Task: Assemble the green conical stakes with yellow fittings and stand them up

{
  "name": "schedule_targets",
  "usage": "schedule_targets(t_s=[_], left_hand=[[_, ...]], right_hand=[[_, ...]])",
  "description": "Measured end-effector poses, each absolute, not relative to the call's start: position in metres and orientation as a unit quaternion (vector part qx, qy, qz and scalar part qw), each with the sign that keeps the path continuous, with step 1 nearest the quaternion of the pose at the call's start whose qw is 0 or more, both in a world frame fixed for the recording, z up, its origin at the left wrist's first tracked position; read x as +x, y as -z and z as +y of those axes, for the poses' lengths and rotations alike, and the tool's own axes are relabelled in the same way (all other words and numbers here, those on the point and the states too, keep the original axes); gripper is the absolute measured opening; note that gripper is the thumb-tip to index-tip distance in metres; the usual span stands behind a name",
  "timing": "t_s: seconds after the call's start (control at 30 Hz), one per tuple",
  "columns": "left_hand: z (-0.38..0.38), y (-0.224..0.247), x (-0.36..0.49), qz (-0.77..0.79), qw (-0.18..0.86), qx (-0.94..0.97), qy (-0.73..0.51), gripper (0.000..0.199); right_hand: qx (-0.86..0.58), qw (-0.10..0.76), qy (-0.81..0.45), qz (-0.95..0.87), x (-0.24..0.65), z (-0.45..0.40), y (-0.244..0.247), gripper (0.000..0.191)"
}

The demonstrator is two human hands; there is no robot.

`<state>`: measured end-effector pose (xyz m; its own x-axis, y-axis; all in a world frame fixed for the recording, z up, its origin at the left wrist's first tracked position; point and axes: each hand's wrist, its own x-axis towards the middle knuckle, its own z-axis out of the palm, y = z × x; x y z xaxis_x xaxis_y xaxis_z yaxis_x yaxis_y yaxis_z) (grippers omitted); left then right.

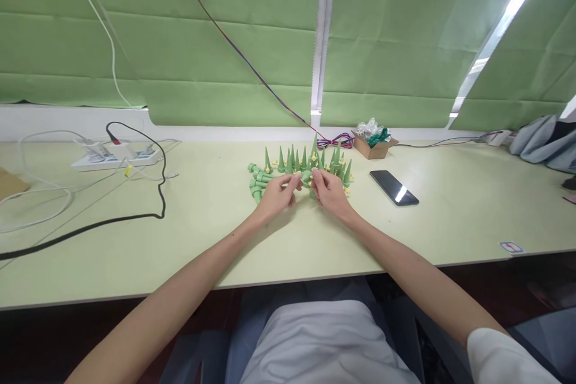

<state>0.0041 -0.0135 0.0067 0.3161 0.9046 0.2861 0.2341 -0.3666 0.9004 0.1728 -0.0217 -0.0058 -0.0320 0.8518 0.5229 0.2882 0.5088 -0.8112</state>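
My left hand (pixel 278 195) and my right hand (pixel 332 191) meet near the middle of the table, both with fingers pinched. Between the fingertips is a small green plastic piece (pixel 306 177) with a rounded end; the fingers cover part of it. Behind the hands, a cluster of green pointed cones (pixel 289 161) stands upright on the table, with small yellow bits among their bases. Beside my left hand several green cones (pixel 260 177) lie on their sides, their round bases turned leftward. More upright cones (pixel 347 174) stand just past my right hand.
On the pale table (pixel 202 240), a black phone (pixel 395 187) lies to the right. A small cardboard box (pixel 372 147) holding crumpled wrap stands at the back, beside coiled wires (pixel 335 141). Leftward are a power strip (pixel 117 159) and a black cable (pixel 103 223).
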Motion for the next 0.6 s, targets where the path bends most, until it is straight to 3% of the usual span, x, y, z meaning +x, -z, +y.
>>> schedule_targets(t_s=[0.23,0.6], left_hand=[[-0.0163,-0.0126,0.005,0.376,0.541,0.655,-0.371,0.055],[-0.0177,-0.0142,0.002,0.346,0.559,0.658,-0.369,0.048]], right_hand=[[-0.419,0.52,-0.248,-0.702,0.1728,-0.0205,0.0085,0.055],[-0.406,0.508,-0.262,-0.713,0.1752,-0.0228,0.0088,0.054]])
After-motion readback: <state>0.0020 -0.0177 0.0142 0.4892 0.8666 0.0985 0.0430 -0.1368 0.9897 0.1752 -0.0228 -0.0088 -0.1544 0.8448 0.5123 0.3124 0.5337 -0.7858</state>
